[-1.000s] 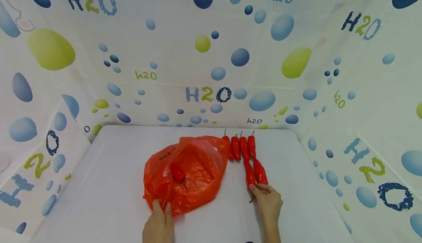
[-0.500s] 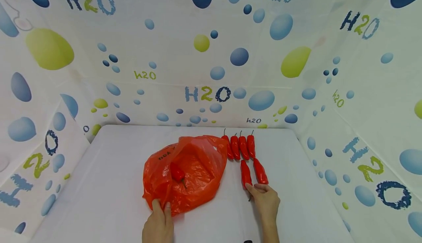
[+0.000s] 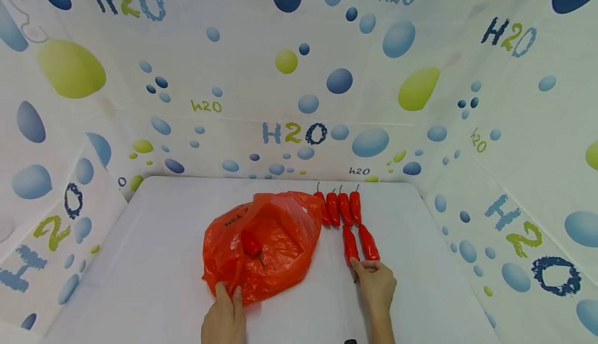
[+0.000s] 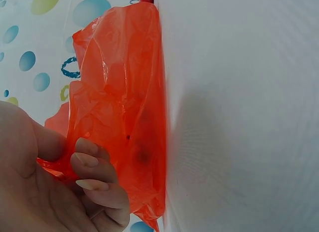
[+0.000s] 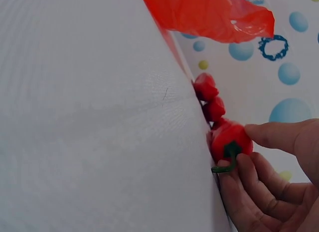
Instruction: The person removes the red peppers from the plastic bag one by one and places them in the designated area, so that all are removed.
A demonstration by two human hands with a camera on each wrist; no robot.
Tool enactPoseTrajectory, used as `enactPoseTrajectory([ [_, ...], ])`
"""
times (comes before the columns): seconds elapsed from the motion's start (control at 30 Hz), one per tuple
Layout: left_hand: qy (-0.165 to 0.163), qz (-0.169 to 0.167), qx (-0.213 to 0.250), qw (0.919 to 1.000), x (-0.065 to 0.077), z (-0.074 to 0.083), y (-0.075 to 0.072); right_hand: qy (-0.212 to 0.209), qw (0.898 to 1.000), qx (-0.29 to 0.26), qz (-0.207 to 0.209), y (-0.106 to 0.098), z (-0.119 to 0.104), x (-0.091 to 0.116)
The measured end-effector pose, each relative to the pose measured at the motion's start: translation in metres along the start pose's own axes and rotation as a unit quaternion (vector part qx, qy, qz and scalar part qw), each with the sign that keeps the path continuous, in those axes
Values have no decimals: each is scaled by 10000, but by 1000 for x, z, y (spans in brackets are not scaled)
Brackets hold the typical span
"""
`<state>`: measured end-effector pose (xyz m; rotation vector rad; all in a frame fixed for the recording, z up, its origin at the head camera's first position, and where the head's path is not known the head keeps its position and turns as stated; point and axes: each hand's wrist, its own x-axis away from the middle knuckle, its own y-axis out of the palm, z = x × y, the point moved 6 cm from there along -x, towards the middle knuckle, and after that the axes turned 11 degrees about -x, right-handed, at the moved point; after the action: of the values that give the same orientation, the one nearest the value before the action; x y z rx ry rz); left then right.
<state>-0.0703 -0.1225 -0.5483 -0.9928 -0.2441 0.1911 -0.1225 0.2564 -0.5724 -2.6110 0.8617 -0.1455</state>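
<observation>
Soft, even light fills all 3 views, dimmest in the right wrist one. Past the left fingers [image 4: 102, 189], glints streak the red bag [image 4: 119, 100] and a blurred shadow crosses the white table [image 4: 254, 117]; the pepper [image 5: 227, 137] at the right fingers [image 5: 259, 189] looks slightly soft.

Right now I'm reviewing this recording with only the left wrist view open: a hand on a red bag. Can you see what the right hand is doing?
Observer: Yes, the right hand holds a red pepper near its stem end.

Reviewer: Can you see anything inside the bag?

Observer: The head view shows a loose pepper in its open mouth.

Reviewer: And what lies near the far edge of the table?

Observer: A row of four peppers, side by side, stems pointing away from the person.
</observation>
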Motion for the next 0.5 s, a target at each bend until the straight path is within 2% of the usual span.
enactPoseTrajectory([
  [0.23, -97, -191, 44, 9998, 0, -1, 0, -91, 9996, 192, 159, -3, -7, 1],
  [0.5, -113, -245, 26, 9996, 0, -1, 0, -303, 9993, 24, 225, -5, -23, 6],
])
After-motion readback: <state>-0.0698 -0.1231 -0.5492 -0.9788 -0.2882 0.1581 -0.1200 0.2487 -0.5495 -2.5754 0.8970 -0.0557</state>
